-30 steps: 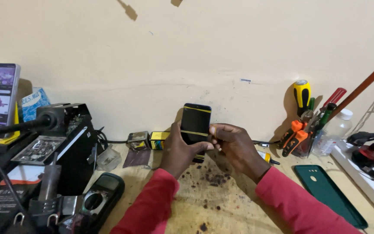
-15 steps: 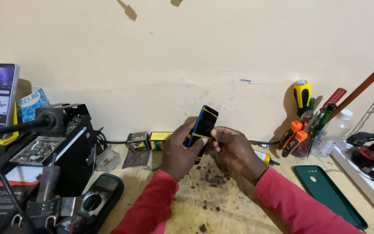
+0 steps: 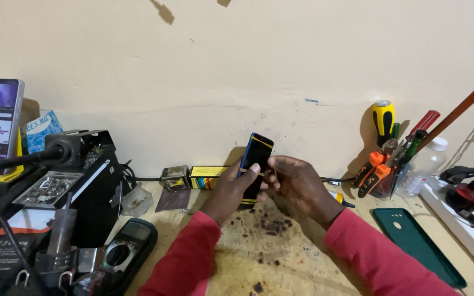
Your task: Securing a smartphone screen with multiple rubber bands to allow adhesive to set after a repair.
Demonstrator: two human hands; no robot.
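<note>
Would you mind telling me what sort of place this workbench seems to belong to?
Probably a small phone or electronics repair bench. Both hands, left hand and right hand, hold a dark phone; a holder of screwdrivers and pliers stands by the wall, and a black meter lies nearby.

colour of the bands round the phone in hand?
Yellow bands on a black phone, blue edge; head view.

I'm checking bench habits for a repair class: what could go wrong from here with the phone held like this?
The phone is held upright between the left hand and right hand, above the bench; a slip could drop it onto the hard wood. The yellow bands around it might snap off or shift under the fingers. Dark debris lies just below, so setting the phone down there could scratch it.
</note>
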